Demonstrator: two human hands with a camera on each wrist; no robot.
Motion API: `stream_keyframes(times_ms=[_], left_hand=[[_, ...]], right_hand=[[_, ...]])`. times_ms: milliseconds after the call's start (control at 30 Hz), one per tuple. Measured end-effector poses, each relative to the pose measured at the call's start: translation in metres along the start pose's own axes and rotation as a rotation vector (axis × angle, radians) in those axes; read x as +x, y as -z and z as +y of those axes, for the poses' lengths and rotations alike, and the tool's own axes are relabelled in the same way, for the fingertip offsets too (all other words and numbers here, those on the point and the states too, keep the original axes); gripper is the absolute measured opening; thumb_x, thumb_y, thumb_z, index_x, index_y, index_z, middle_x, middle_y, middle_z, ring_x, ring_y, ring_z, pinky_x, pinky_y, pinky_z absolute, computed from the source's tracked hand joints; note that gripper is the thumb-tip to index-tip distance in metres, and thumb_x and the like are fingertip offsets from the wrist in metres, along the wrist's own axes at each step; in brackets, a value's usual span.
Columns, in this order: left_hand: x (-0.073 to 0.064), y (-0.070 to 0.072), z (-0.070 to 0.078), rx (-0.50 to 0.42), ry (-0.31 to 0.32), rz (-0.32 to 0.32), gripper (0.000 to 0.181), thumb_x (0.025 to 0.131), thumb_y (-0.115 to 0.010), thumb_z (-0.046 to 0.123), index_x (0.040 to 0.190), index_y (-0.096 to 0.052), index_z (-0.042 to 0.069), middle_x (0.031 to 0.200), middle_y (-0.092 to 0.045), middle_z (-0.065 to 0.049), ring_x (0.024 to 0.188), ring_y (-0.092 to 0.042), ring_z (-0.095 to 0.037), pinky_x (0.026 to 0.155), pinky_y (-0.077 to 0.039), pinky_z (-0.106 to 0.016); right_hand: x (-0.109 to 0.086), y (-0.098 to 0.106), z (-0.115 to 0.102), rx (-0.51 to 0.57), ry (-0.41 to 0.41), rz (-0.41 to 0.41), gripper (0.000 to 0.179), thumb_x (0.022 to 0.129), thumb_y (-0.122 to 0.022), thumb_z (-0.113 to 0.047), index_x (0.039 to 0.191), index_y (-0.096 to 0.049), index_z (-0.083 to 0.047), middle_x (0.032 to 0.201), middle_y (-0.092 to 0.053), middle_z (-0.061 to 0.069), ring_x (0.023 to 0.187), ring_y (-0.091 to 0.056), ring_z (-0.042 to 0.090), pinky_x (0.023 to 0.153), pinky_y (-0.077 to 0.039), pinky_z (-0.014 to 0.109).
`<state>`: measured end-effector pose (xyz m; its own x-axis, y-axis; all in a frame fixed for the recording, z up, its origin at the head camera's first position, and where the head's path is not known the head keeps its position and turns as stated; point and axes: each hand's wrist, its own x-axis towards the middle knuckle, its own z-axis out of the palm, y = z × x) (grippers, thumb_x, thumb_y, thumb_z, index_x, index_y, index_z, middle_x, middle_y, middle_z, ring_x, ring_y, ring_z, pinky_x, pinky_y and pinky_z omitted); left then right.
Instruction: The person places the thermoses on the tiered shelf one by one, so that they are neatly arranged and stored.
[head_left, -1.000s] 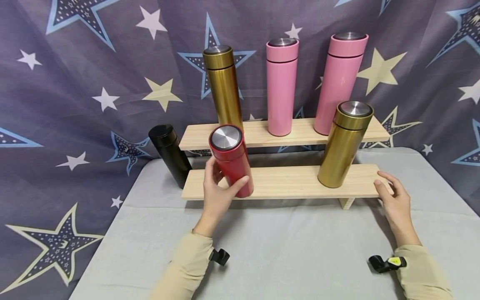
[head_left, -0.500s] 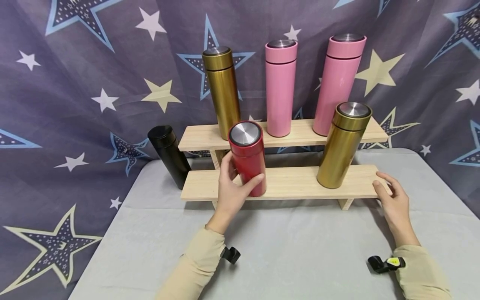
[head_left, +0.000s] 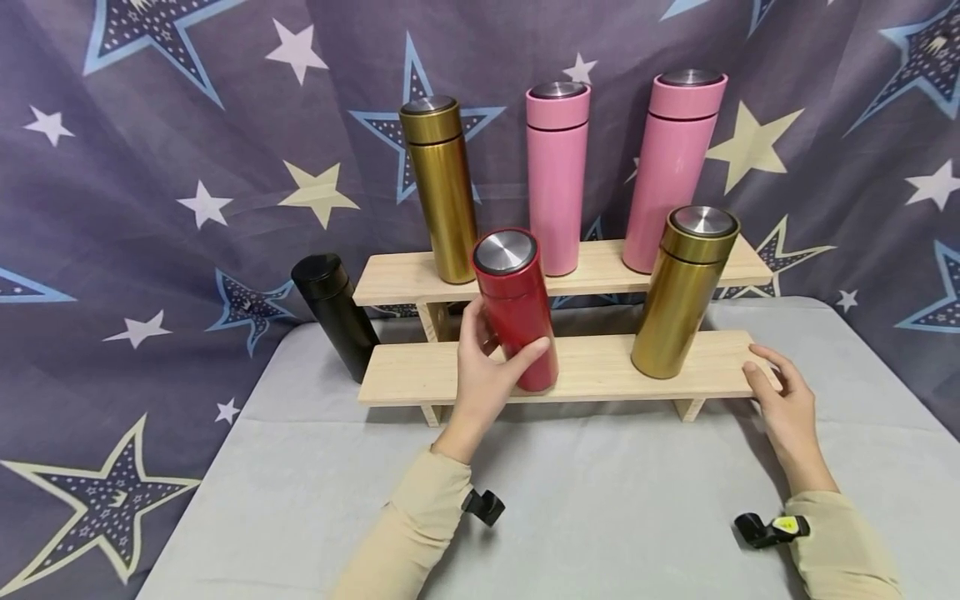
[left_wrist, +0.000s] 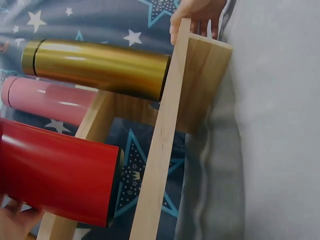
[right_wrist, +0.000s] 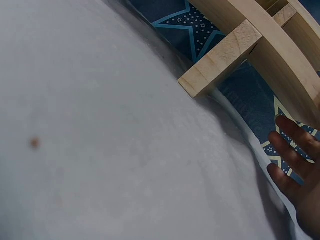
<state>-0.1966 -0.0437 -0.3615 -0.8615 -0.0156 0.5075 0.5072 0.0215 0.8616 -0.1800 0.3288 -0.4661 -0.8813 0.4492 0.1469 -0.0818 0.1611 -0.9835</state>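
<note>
My left hand grips a red thermos bottle with a steel-topped lid, thumb at the front and fingers round its left side. In the left wrist view the red bottle's dark base stands apart from the lower board, with a gap between. It tilts slightly over the lower wooden shelf. At that shelf's right end is my right hand, its thumb and index finger touching the board. Its other fingers extend loosely below the board in the right wrist view. A gold bottle stands upright on the lower shelf's right part.
On the upper shelf stand another gold bottle and two pink bottles, one in the middle and one at right. A black bottle stands left of the shelves on the grey cloth. A star-patterned curtain hangs behind.
My left hand has carried the red bottle rightward along the lower shelf, from near its left end towards the middle. The right hand has stayed at the shelf's end.
</note>
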Motion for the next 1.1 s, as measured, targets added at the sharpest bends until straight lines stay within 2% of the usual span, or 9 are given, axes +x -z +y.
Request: stream_keyframes(times_ms=[233, 433, 767, 1100], left_hand=[[0.007, -0.012, -0.001, -0.031, 0.038, -0.030, 0.072, 0.081, -0.081, 0.019, 0.142, -0.041, 0.016, 0.127, -0.059, -0.002, 0.112, -0.058, -0.021, 0.092, -0.050, -0.041], [0.010, -0.021, -0.005, -0.026, 0.081, -0.031, 0.075, 0.082, -0.082, 0.023, 0.143, -0.040, 0.018, 0.129, -0.057, 0.000, 0.114, -0.057, -0.019, 0.093, -0.050, -0.040], [0.012, -0.035, -0.010, -0.020, 0.091, -0.020, 0.077, 0.080, -0.083, 0.021, 0.144, -0.040, 0.019, 0.129, -0.056, 0.002, 0.113, -0.055, -0.017, 0.092, -0.050, -0.039], [0.014, -0.044, -0.012, -0.017, 0.119, -0.037, 0.077, 0.080, -0.084, 0.021, 0.143, -0.040, 0.021, 0.129, -0.056, 0.001, 0.116, -0.054, -0.016, 0.092, -0.051, -0.038]], right_hand=[[0.001, 0.000, 0.001, 0.013, 0.003, -0.002, 0.037, 0.096, -0.066, -0.019, 0.133, -0.064, -0.023, 0.096, -0.061, -0.022, 0.077, -0.059, -0.005, 0.068, -0.046, 0.007], [0.000, -0.001, 0.000, 0.010, 0.002, 0.002, 0.036, 0.096, -0.066, -0.020, 0.132, -0.064, -0.023, 0.095, -0.061, -0.021, 0.078, -0.059, -0.004, 0.068, -0.046, 0.007], [0.001, 0.000, 0.001, -0.018, 0.004, 0.004, 0.036, 0.097, -0.065, -0.020, 0.133, -0.063, -0.024, 0.096, -0.060, -0.022, 0.077, -0.059, -0.005, 0.068, -0.046, 0.008], [0.001, -0.001, 0.002, 0.088, 0.007, -0.002, 0.035, 0.096, -0.066, -0.016, 0.130, -0.066, -0.021, 0.098, -0.063, -0.018, 0.078, -0.060, -0.004, 0.068, -0.047, 0.007]])
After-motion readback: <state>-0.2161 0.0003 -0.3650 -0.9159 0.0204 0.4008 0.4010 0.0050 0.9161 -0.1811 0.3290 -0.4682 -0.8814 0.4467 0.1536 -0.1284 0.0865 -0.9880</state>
